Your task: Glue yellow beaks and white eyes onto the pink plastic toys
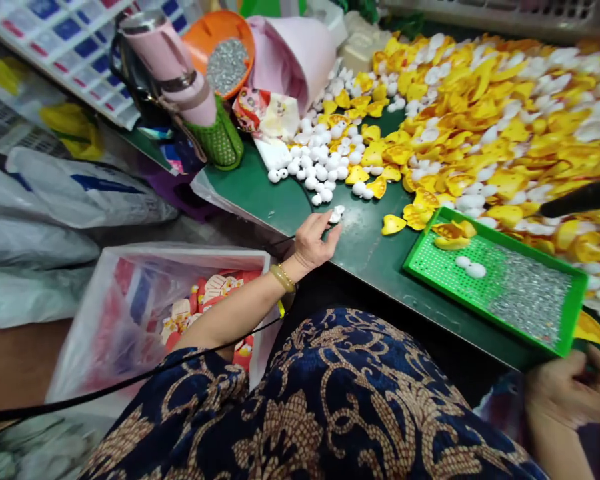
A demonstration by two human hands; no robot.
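Note:
My left hand (316,240), with bangles on the wrist, reaches over the green table edge. Its thumb and fingertips are closed on a small white plastic piece (337,214). Just beyond lies a heap of rounded white plastic pieces (319,159), several of them shaped like joined balls. Loose yellow plastic shells (393,225) are to the right of this hand. My right hand does not show. The hands (555,393) at the lower right edge, partly cut off, look to be another person's, near the corner of a green perforated tray (440,283).
Small metal screws (530,290) fill one end of the tray. A blurred black handle (580,198) juts in from the right. Yellow and white parts (490,113) cover the back. A pink tumbler (173,63) and orange bowl (200,37) stand left. Below is a plastic-lined bin (110,267).

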